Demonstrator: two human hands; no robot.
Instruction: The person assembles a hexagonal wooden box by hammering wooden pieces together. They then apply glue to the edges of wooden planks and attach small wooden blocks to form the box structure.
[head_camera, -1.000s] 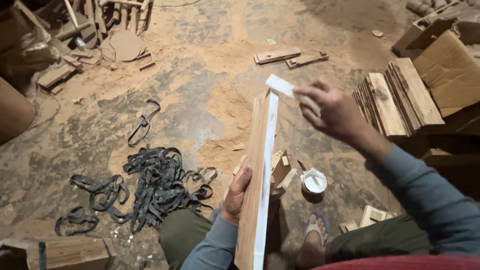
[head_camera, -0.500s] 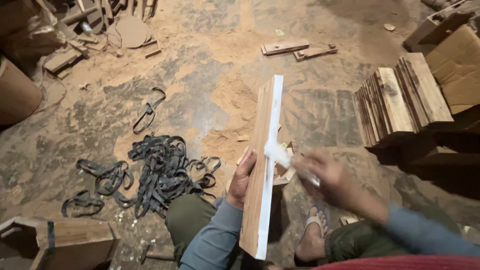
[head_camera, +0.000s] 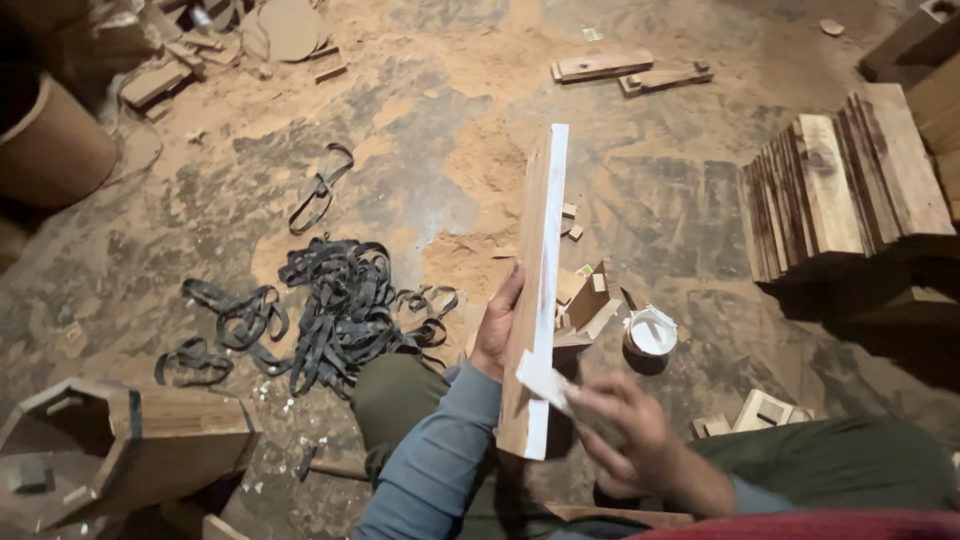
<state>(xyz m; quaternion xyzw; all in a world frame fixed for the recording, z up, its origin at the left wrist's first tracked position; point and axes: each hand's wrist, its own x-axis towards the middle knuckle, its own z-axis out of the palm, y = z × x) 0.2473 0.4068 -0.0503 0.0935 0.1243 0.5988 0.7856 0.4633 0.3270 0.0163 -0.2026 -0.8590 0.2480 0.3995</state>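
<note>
Your left hand (head_camera: 497, 330) gripped a long wooden board (head_camera: 537, 270) on edge, its far end pointing away over the sawdust-covered floor (head_camera: 420, 120). Your right hand (head_camera: 625, 435) pinched a small white scraper (head_camera: 540, 383) against the board's white-coated edge near its close end. A small white-filled cup (head_camera: 650, 333) stood just right of the board, black straps (head_camera: 330, 310) lay to its left, and stacked boards (head_camera: 840, 190) sat well right.

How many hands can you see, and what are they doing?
2. The left hand grips a long wooden board from the side, holding it on edge. The right hand presses a small white scraper against the board's white-coated edge near its lower end.
</note>
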